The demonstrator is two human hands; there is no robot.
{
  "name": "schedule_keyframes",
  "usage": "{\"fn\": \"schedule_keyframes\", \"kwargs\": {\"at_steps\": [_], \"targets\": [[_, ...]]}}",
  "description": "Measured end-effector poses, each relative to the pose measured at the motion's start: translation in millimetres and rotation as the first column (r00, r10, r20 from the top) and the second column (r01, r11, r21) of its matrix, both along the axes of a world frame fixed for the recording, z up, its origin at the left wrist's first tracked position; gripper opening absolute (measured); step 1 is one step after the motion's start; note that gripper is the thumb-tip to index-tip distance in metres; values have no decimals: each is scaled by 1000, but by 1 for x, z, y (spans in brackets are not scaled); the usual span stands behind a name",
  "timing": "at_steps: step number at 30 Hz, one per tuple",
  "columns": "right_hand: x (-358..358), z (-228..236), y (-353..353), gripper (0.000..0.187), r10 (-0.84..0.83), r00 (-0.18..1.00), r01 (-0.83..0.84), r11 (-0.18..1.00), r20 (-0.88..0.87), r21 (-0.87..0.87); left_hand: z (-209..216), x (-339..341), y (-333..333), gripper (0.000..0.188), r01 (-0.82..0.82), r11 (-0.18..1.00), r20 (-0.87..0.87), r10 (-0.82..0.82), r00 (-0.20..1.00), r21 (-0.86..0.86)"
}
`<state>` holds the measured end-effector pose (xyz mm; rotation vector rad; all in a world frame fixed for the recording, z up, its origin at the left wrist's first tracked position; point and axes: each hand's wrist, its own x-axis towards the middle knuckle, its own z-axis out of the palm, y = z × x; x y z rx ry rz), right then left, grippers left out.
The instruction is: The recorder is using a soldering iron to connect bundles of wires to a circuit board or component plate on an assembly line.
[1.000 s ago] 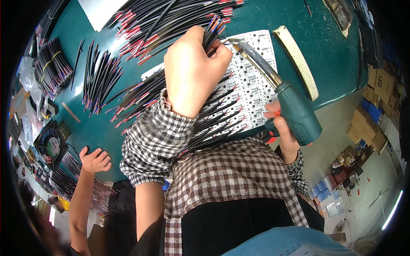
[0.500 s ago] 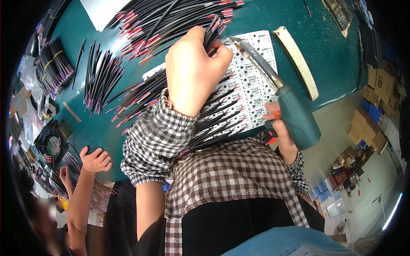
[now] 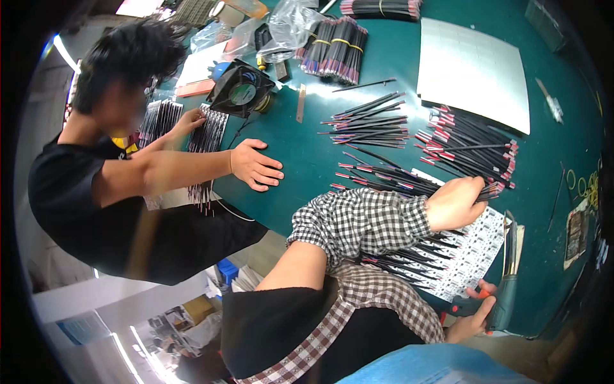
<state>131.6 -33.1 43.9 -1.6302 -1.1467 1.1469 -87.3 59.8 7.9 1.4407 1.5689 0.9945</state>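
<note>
My left hand [image 3: 455, 205], its checked sleeve reaching over the work, is closed round a small bunch of black wires [image 3: 491, 191] whose ends stick out past the fingers. Below it lies a white circuit board panel [image 3: 478, 256], with black red-tipped wires [image 3: 409, 267] lying in rows across its left part. At the panel's right edge my right hand [image 3: 474, 319] grips a green soldering gun [image 3: 507, 296] with a red trigger. The gun's long metal tip points away from me, beside the panel. Part of the panel is hidden under my left arm.
Piles of loose black wires [image 3: 470, 144] lie beyond my left hand, near a white sheet [image 3: 473, 70]. Banded wire bundles [image 3: 334, 48] and a small fan [image 3: 242, 89] sit farther left. A co-worker's hand [image 3: 256, 165] rests on the green table [image 3: 288, 211].
The view has swung left, bringing the co-worker fully into sight. My left hand still holds the wires. The soldering gun's tip has turned from leaning over the panel to pointing away along its right edge.
</note>
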Motion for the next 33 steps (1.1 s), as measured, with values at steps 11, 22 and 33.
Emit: {"fn": "schedule_keyframes", "kwargs": {"at_steps": [11, 22, 33], "targets": [[-2, 6, -2, 39, -215, 973, 206, 973, -86, -102, -13, -11, 5, 18, -16, 999, -170, 23, 985, 42], [7, -6, -4, 46, -3, 972, 44, 985, -237, 168, 42, -42, 0, 21, 19, 965, 260, 51, 964, -260], [9, -17, -13, 49, 3, 980, 24, 991, -201, 132, -15, -4, -6, 16, -8, 982, -98, -11, 995, -188]]}}
